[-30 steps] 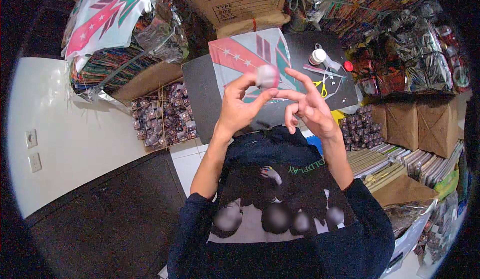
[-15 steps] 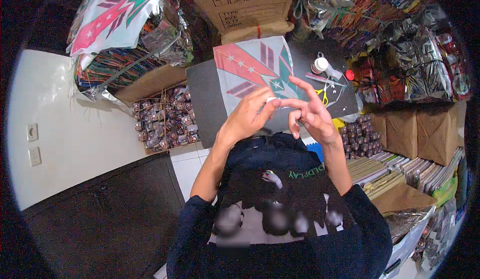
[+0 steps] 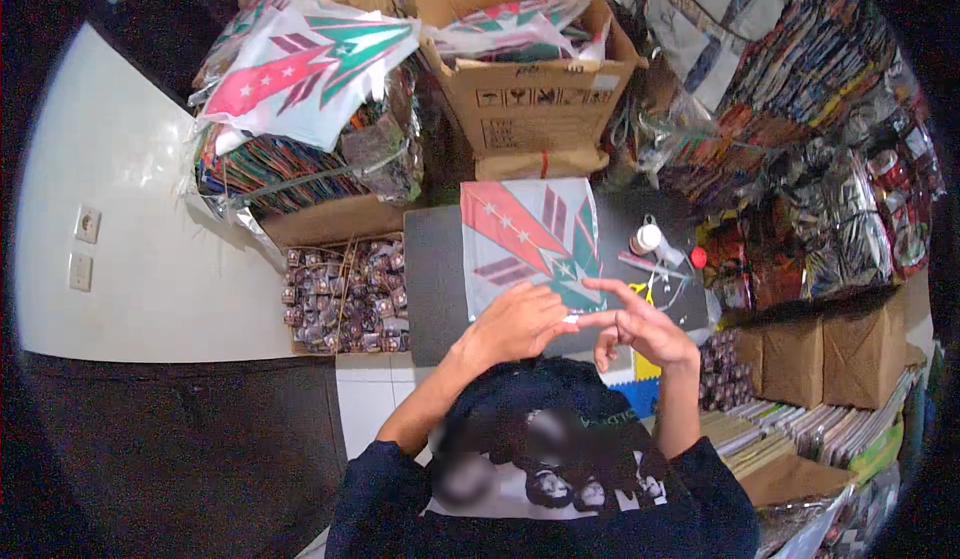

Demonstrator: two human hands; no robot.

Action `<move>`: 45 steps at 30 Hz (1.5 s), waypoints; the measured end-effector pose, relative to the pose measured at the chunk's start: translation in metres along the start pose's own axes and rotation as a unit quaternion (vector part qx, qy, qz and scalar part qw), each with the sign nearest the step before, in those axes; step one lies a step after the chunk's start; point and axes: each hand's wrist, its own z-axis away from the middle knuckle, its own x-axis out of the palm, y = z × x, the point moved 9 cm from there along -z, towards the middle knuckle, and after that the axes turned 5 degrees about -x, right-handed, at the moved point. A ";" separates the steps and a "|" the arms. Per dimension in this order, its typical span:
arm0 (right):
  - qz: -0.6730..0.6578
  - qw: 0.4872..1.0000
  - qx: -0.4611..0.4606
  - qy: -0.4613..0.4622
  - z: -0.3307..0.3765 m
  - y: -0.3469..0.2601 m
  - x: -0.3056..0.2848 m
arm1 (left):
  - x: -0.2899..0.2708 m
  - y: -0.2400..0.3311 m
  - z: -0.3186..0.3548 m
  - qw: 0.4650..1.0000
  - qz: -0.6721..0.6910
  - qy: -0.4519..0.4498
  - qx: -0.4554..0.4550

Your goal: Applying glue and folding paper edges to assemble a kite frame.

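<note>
The left hand [image 3: 515, 321] and the right hand [image 3: 640, 327] are raised together in front of the chest, just above the near edge of a printed kite sheet [image 3: 530, 239] that lies flat on the dark work surface [image 3: 435, 279]. The sheet is white with red, green and purple pointed shapes and small stars. The left hand's fingers [image 3: 560, 311] are drawn together in a pinch whose tips meet the right hand; whatever sits between them is too small to make out. The right hand has its forefinger stretched toward the left and the other fingers curled loosely, so I cannot tell whether it grips anything.

Judging from this, the step in hand looks like fine work done with the fingertips over the lower edge of the kite sheet, perhaps with a thread or a bit of tape. The next move would call for a steady pinch and a careful lowering toward the sheet without creasing it.

A small white glue bottle [image 3: 648, 238] and yellow-handled scissors [image 3: 645, 289] lie on the surface to the right. An open cardboard box [image 3: 530, 99] holding more printed sheets stands beyond.
</note>
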 end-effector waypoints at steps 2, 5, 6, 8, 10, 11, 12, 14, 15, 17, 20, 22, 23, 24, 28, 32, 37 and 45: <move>0.008 1.000 0.000 -0.011 0.000 -0.003 0.004 | 0.001 -0.001 0.001 1.000 0.011 0.003 0.005; 0.017 0.999 -0.012 -0.037 0.001 -0.016 0.013 | -0.005 0.003 -0.001 0.996 0.084 -0.018 -0.001; -0.011 0.999 -0.018 -0.044 0.001 -0.020 0.017 | -0.008 0.003 -0.001 0.997 0.080 -0.015 0.000; -0.036 0.998 -0.022 -0.053 0.005 -0.024 0.014 | -0.024 0.010 0.002 0.992 0.094 0.063 0.058; 0.002 0.995 -0.085 0.056 0.024 -0.043 -0.032 | -0.051 -0.033 0.024 0.993 0.046 0.108 -0.008; -0.069 0.985 -0.127 0.092 0.036 -0.052 -0.049 | -0.069 -0.050 0.032 0.990 0.016 0.131 -0.041; -0.071 0.985 -0.128 0.094 0.040 -0.055 -0.051 | -0.087 -0.063 0.039 0.985 -0.017 0.155 -0.077; -0.059 0.978 -0.171 0.108 0.044 -0.063 -0.056 | -0.095 -0.089 0.049 0.977 0.028 0.146 -0.152; -0.043 0.979 -0.174 0.095 0.037 -0.061 -0.053 | -0.096 -0.092 0.047 0.975 0.007 0.143 -0.167; -0.042 0.979 -0.182 0.082 0.020 -0.054 -0.045 | -0.094 -0.080 0.030 0.970 0.066 0.165 -0.167; -0.025 0.983 -0.173 0.055 -0.002 -0.055 -0.021 | -0.078 -0.072 0.019 0.961 0.117 0.188 -0.168; -0.012 0.985 -0.167 0.046 -0.008 -0.047 -0.014 | -0.070 -0.053 0.005 0.955 0.162 0.193 -0.157; 0.004 0.986 -0.163 0.036 -0.010 -0.044 -0.010 | -0.066 -0.049 0.001 0.955 0.165 0.190 -0.156; 0.003 0.986 -0.162 0.040 -0.011 -0.043 -0.009 | -0.062 -0.045 -0.003 0.953 0.192 0.190 -0.138; 0.078 0.986 -0.135 0.062 -0.018 -0.043 0.004 | -0.056 -0.021 -0.012 0.948 0.249 0.165 -0.112; 0.104 0.985 -0.126 0.062 -0.018 -0.042 0.010 | -0.051 -0.018 -0.016 0.952 0.244 0.111 -0.152; 0.098 0.990 -0.101 0.014 -0.018 -0.042 0.018 | -0.048 -0.018 -0.014 0.968 0.208 0.092 -0.105; 0.036 0.961 -0.255 0.101 0.024 -0.080 -0.018 | -0.118 -0.078 0.026 0.916 0.086 0.318 -0.229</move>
